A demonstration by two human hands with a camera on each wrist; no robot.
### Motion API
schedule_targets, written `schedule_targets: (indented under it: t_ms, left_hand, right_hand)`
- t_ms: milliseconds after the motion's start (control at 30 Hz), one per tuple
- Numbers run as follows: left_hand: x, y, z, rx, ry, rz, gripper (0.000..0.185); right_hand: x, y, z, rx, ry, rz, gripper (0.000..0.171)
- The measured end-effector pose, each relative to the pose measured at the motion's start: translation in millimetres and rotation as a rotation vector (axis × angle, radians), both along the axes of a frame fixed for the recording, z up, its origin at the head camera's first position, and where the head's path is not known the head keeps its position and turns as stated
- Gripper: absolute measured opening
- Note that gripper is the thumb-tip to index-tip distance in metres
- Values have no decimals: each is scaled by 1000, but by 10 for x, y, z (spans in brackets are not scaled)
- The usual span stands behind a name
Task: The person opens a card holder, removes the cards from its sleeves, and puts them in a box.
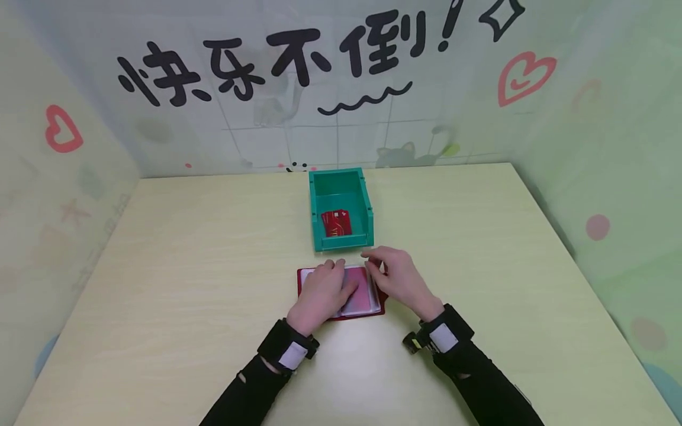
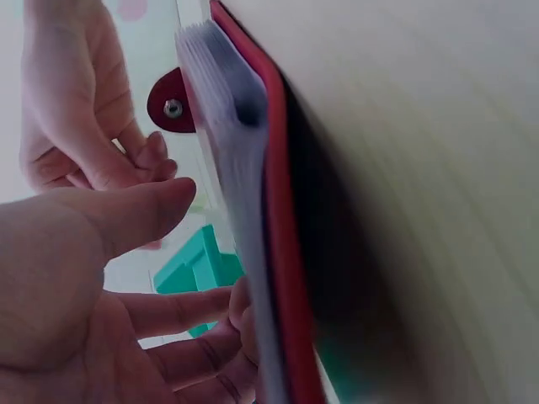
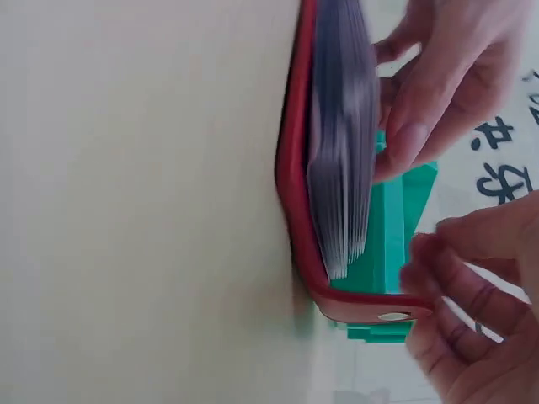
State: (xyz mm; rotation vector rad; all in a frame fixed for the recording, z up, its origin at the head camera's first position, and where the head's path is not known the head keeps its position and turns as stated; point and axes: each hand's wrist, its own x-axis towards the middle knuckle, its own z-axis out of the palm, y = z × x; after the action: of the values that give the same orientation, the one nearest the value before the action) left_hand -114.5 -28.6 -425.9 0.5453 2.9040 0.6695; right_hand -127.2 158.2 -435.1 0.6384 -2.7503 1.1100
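A red card holder [image 1: 383, 316] lies open on the table, with a stack of clear plastic sleeves [image 3: 341, 168] and a pink page or card [image 1: 360, 291] showing on top. My left hand [image 1: 324, 291] rests on the sleeves, its thumb spread toward the right and its fingertips at their far edge. By the holder's upper right corner is my right hand [image 1: 398, 277], fingers loosely bent with a gap between forefinger and thumb. In the right wrist view its fingers overlap the end of the holder's snap strap [image 3: 370, 307]. The strap's metal snap [image 2: 173, 108] shows in the left wrist view.
Just beyond the holder stands a teal open bin [image 1: 341, 242], with several red cards [image 1: 337, 223] inside. The pale wooden table [image 1: 186, 284] spreads around both. Printed cloth walls [image 1: 319, 136] border it at the back and sides.
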Motion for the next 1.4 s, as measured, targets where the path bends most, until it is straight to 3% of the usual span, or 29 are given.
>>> schedule_targets:
  t_ms: [133, 300, 500, 767, 1133, 1400]
  left_hand:
    - [12, 89, 10, 4, -19, -6, 51]
    - [-9, 138, -20, 38, -85, 39, 57]
    - [-36, 139, -40, 111, -156, 66, 58]
    - [-79, 108, -32, 203, -221, 87, 46]
    - [-222, 50, 10, 200, -321, 90, 42]
    - [-264, -179, 30, 338, -375, 39, 18]
  right_hand:
    - [86, 104, -115, -4, -62, 17, 20]
    - [115, 191, -216, -80, -195, 51, 26]
    - [118, 259, -318, -185, -321, 2, 29]
    - [127, 271, -374, -208, -334, -3, 31]
    - [157, 210, -385, -203, -268, -10, 31]
    - [146, 124, -380, -160, -230, -59, 32]
